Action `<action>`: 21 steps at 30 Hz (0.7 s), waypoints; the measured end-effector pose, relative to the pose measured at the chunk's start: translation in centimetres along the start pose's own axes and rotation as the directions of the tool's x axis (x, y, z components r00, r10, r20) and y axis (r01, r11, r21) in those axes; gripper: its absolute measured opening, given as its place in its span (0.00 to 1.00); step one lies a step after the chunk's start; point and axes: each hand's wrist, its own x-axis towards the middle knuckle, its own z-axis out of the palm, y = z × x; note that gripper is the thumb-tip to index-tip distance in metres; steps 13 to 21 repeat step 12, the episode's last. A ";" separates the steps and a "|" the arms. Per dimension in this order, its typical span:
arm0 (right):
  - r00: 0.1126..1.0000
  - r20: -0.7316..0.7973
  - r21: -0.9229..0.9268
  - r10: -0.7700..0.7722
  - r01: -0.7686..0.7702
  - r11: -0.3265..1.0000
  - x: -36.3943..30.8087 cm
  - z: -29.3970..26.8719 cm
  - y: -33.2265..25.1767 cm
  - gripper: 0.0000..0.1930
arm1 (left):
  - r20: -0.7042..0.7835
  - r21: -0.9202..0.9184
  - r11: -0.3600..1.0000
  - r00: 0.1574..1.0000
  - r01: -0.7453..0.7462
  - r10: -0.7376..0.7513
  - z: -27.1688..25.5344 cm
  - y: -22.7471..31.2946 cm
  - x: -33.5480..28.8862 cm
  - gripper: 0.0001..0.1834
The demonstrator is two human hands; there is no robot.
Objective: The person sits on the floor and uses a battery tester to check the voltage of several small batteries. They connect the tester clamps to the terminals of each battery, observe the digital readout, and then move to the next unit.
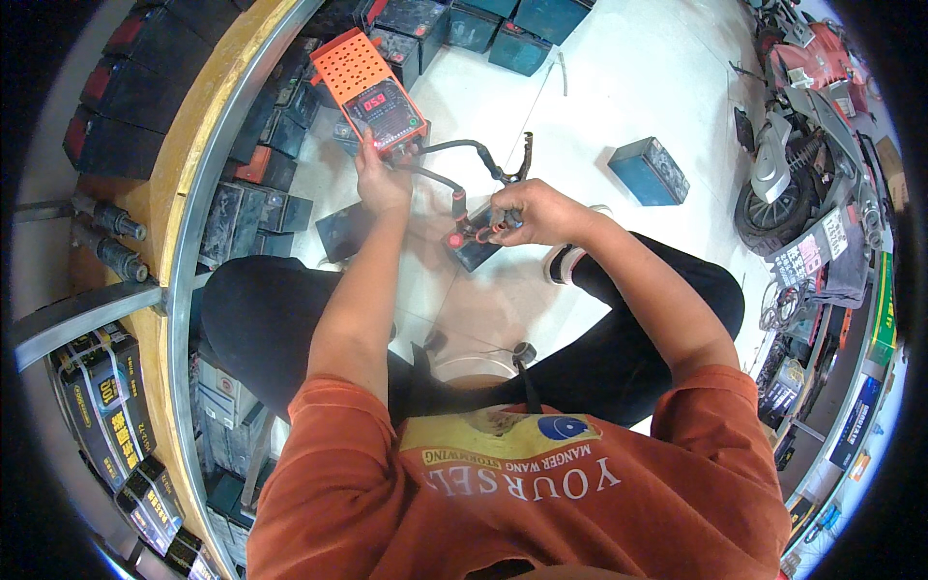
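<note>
My left hand (383, 179) is closed round the lower end of an orange battery tester (365, 82), which has a perforated casing and a lit red display. Two black cables run from it. One leads to a black clamp (512, 172) just beyond my right hand, its jaws pointing away from me. The other ends in a second clamp (459, 203) at a small dark battery (474, 253) on the floor, beside a red round part. Over this battery's right end, my right hand (536, 213) has its fingers closed; what they grip is mostly hidden.
A blue-grey battery (650, 172) sits on the pale floor to the right. Many used batteries (261, 208) crowd the left, beside a metal-edged shelf (184, 193). A dark battery (345, 232) lies near my left knee. Farther right stands a scooter with its wheel (770, 208).
</note>
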 end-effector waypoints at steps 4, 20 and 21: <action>1.000 -0.003 0.007 0.012 -0.011 1.000 -0.1 0.0 -0.1 0.13 | 0.003 0.036 0.999 1.000 -0.013 0.013 -0.1 0.1 -0.1 0.48; 1.000 0.004 -0.021 -0.007 0.007 1.000 0.0 0.1 0.2 0.13 | 0.060 0.006 1.000 0.998 -0.011 0.010 -0.5 0.0 -0.1 0.46; 1.000 0.004 -0.021 -0.007 0.007 1.000 0.0 0.1 0.2 0.13 | 0.060 0.006 1.000 0.998 -0.011 0.010 -0.5 0.0 -0.1 0.46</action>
